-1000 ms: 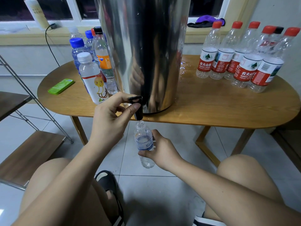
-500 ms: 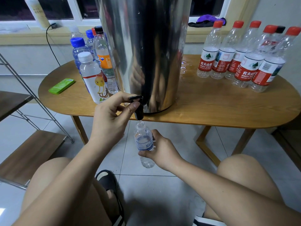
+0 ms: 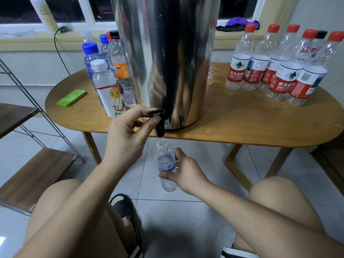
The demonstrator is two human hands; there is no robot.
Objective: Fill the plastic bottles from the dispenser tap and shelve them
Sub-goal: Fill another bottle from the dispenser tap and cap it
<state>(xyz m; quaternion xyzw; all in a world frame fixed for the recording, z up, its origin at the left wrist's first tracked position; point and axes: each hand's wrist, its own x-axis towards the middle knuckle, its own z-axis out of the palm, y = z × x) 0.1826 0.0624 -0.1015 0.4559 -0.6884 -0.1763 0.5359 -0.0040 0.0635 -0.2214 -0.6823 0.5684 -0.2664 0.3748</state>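
Observation:
A tall steel dispenser (image 3: 167, 58) stands on the oval wooden table (image 3: 242, 123), its black tap (image 3: 159, 123) hanging over the front edge. My left hand (image 3: 128, 135) pinches the tap lever between thumb and forefinger. Right under the spout, my right hand (image 3: 184, 174) grips a small clear uncapped bottle (image 3: 165, 164) with a blue-and-white label, held upright below table height. Water runs from the spout into its neck.
Several red-capped bottles (image 3: 279, 71) stand at the table's right; mixed capped bottles (image 3: 108, 75) and a green case (image 3: 71, 97) sit at its left. A metal-framed shelf with wooden boards (image 3: 28, 175) stands to the left. Water is spilled (image 3: 214, 79) on the table behind the dispenser.

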